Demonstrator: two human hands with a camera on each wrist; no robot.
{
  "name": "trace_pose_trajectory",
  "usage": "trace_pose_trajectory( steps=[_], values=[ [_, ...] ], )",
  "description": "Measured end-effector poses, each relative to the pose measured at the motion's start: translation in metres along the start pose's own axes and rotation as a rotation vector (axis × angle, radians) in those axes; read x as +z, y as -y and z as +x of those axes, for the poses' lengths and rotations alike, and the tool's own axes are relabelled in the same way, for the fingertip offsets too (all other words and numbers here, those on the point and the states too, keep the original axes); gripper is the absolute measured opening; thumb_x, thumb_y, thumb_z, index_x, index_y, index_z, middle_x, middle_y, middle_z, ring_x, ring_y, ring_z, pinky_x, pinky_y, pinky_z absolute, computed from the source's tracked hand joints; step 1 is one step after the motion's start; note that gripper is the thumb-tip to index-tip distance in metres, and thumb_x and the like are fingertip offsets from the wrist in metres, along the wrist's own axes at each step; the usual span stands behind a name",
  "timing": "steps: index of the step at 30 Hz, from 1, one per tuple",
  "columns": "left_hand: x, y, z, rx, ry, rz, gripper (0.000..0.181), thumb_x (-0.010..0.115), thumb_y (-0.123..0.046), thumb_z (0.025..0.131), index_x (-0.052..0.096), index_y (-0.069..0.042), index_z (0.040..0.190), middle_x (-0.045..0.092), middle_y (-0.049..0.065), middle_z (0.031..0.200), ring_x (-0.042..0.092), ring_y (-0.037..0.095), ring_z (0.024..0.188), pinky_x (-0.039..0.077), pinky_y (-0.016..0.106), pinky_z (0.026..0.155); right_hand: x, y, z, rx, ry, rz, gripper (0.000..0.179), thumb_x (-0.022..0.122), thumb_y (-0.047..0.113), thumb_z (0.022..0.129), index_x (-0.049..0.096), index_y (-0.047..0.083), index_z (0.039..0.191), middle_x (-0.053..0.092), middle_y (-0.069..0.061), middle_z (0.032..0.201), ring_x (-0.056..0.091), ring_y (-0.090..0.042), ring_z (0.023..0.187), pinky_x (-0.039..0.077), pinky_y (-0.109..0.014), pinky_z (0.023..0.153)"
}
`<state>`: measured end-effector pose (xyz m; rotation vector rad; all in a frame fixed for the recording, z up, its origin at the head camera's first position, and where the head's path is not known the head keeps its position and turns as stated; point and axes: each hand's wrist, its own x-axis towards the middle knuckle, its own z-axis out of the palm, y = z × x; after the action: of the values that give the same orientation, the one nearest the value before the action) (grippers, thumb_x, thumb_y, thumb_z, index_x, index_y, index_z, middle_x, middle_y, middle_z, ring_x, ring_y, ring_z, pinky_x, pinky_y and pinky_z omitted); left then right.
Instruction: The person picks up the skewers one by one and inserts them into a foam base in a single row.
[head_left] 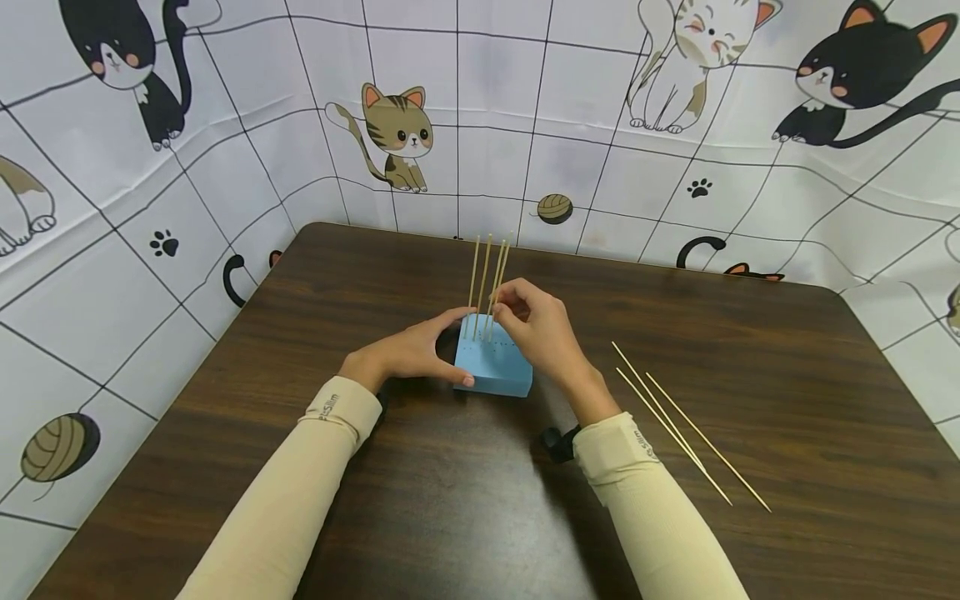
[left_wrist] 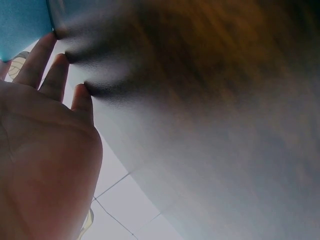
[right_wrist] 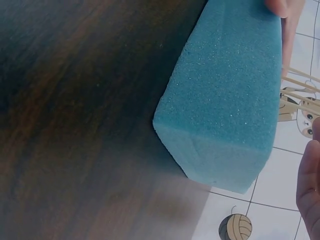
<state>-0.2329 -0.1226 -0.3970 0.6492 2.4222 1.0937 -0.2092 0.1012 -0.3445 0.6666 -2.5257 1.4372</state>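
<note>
A light blue foam block (head_left: 495, 362) with small holes in its top sits on the table, and several thin wooden skewers (head_left: 482, 279) stand upright from its back left part. My left hand (head_left: 411, 352) holds the block from the left, thumb at the front edge and forefinger at the back. In the left wrist view, other fingers (left_wrist: 56, 75) reach toward the block, nearly straight. Over the block's back right, my right hand (head_left: 538, 329) pinches the rightmost skewer between thumb and fingers. The skewer's lower end is partly hidden by that hand.
Three loose skewers (head_left: 705, 437) lie on the dark wooden table (head_left: 480, 508) to the right of the block, two of them touching near their front ends. Behind and left of the table hangs a white sheet (head_left: 487, 92) with cat prints and grid lines.
</note>
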Motion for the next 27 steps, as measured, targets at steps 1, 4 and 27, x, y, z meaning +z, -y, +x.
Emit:
trace_pose_trajectory(
  steps=[1,4,27],
  values=[
    [0.000,0.000,0.000,0.001,0.001,0.000,0.110,0.084,-0.050,0.074,0.016,-0.031,0.158,0.028,0.003,0.160,0.027,0.024,0.147,0.022,0.053,0.118,0.000,0.000,0.000,0.000,-0.001,-0.001,0.007,0.062,0.004,0.096,0.063,0.003,0.102,0.066,-0.010,0.094,0.064,-0.021,0.083,0.053,-0.034,0.076],
    [0.000,0.000,0.000,-0.001,0.004,-0.003,0.110,0.084,-0.050,0.074,0.016,-0.030,0.159,0.027,0.004,0.160,0.026,0.025,0.147,0.022,0.053,0.118,-0.001,0.000,-0.001,0.006,0.001,-0.011,0.007,0.062,0.005,0.096,0.063,0.004,0.103,0.066,-0.009,0.094,0.064,-0.021,0.084,0.053,-0.034,0.077],
    [0.000,-0.004,-0.002,-0.015,-0.008,0.019,0.112,0.085,-0.050,0.072,0.015,-0.034,0.158,0.023,0.004,0.162,0.023,0.028,0.148,0.022,0.058,0.117,-0.067,-0.029,-0.027,0.200,-0.002,-0.113,0.023,0.061,0.016,0.099,0.061,0.004,0.119,0.064,-0.011,0.110,0.062,-0.027,0.101,0.050,-0.042,0.088]
  ],
)
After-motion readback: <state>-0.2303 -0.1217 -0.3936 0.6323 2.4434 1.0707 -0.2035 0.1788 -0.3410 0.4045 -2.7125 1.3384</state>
